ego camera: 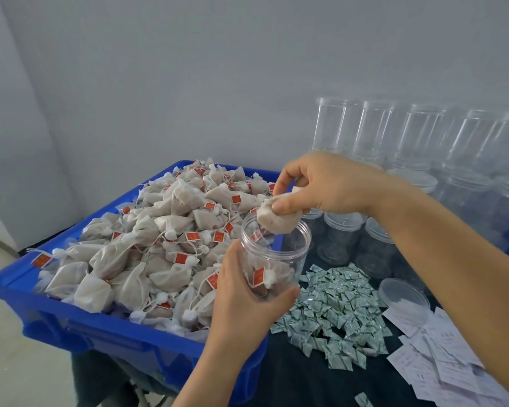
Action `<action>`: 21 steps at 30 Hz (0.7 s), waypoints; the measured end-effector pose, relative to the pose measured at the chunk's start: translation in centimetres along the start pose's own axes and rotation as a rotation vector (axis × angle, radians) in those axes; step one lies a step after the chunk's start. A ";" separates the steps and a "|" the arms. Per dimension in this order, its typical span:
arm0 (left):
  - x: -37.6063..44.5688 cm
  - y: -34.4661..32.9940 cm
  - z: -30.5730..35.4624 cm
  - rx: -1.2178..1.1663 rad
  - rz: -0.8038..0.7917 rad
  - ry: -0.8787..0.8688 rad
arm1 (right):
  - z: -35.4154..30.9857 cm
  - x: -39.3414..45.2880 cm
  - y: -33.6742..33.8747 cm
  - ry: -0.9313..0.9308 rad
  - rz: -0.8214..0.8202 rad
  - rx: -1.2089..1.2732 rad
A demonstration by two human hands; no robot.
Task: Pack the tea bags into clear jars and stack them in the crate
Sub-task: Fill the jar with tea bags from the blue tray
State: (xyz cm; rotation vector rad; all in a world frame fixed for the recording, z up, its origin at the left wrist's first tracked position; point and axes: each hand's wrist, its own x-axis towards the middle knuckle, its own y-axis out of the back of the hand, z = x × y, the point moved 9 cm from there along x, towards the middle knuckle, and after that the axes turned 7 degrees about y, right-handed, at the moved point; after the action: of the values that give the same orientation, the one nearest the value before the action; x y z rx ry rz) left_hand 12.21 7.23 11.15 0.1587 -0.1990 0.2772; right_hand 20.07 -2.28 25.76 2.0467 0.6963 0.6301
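**Q:** Head view first: what are the hands doing?

**R:** The left hand (241, 301) wraps its fingers and thumb round the lower half of a lidless clear jar (274, 254), tilted with its mouth toward one o'clock. The right hand (321, 186) pinches a tea bag (276, 220) between thumb and fingers, right at the jar's mouth. A few bags already lie in the jar's bottom.

**Q:** How will that bag handle?

**R:** Light and soft, I'd judge; the thin mesh pouch bulges under the pinch, so it should squash through the mouth easily. Its string and red tag could snag on the rim. Taking it by the gathered top looks safest.

**Q:** And the jar?

**R:** Probably thin plastic, light, smooth and a bit slippery. A full wrap low on the wall suits it.

**Q:** Where is the supply?

**R:** The heap of tea bags (147, 245) fills the blue crate (106, 330) at nine o'clock of the jar. Empty jars (394, 133) stand at two o'clock, small green-printed sachets (335, 315) lie at five o'clock, with a loose lid (403, 298) and paper slips (441, 359) beyond.
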 end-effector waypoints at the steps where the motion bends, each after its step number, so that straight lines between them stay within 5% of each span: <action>1: 0.0 0.0 0.0 0.000 0.001 0.000 | -0.1 -0.1 -0.3 -0.002 -0.011 -0.050; 13: 0.2 -0.2 0.0 -0.032 -0.006 0.001 | -2.9 0.4 -5.1 0.090 -0.066 -0.690; 21: 0.3 -0.5 -0.4 -0.023 -0.037 0.018 | -2.3 0.8 -6.7 0.100 -0.245 -0.842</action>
State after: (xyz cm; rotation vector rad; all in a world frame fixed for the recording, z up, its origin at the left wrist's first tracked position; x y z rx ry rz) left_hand 12.65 6.93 10.79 0.1370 -0.1811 0.2399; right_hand 17.50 2.71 21.36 1.1430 0.5870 0.7255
